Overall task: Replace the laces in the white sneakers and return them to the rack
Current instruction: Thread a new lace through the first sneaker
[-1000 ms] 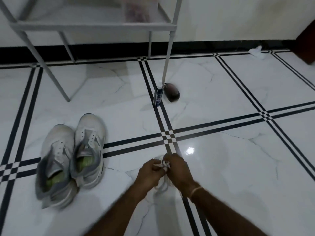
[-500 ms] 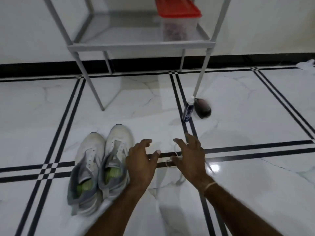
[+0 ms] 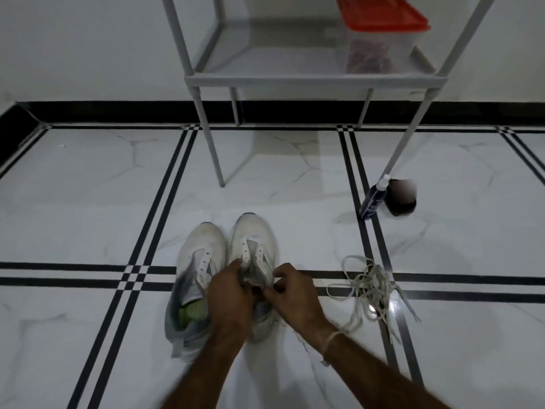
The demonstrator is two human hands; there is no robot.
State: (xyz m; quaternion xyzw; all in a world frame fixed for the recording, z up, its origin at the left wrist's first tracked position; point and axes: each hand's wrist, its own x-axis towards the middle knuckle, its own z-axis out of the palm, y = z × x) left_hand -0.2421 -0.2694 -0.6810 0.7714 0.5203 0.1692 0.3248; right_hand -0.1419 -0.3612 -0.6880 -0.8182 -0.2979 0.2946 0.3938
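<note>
Sneakers (image 3: 206, 255): paired, toes and long axes pointed toward rack (image 3: 312, 80).
Left hand (image 3: 230, 290): curled fingers gripped one sneaker's tongue.
Right hand (image 3: 293, 295): pinched its collar.

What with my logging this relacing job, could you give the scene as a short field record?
sneakers: unlaced pair, side by side on floor
laces: loose heap on floor beside the pair
left hand: grips the sneaker nearer the laces, at its opening
right hand: pinches that sneaker's collar
rack: behind, red-lidded container on shelf
</note>
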